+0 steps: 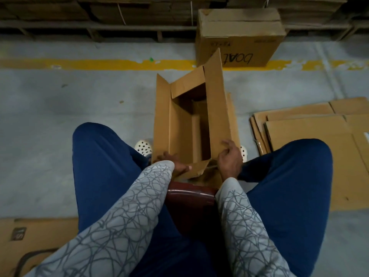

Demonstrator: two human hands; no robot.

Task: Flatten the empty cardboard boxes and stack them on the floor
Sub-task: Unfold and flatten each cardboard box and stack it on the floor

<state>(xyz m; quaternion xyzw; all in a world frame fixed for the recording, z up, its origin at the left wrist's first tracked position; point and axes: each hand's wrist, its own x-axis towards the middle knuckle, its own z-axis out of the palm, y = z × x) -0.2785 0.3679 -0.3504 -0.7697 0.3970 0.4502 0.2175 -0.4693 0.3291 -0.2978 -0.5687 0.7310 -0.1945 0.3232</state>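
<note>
Fingers (185, 167) of the left hand (171, 159) curl round the short near flap (196, 169) of an open box (179, 120), the thumb lying on top of the flap and the rest tucked behind it. Fingers (226, 143) of the right hand (229, 158) are bent and pinch the near end of the long right flap (216, 108), just beside the box corner. Both hands come out of grey patterned sleeves (127, 206), between 2 knees in blue trousers (95, 156), above the edge of a dark red seat (189, 194).

At the lower left of the frame a flat sheet (30, 240) of printed cardboard lies on the floor (79, 106).

The box stands upright at the middle of the frame, between 2 white perforated shoes (143, 147). Its top is open, its long flaps stand up on the left and right, and its far flap tilts up; the inside is dark and nothing can be made out in it.

At the right of the frame, near the right knee, a stack (309, 140) of flattened boxes lies on the floor, its edges not quite aligned.

Farther off a worn yellow line (99, 64) crosses the floor. A closed carton (239, 37) with black lettering sits on that line at the upper middle. Behind it, along the top of the frame, wooden pallets (119, 29) carry tied bundles of flat cardboard.
</note>
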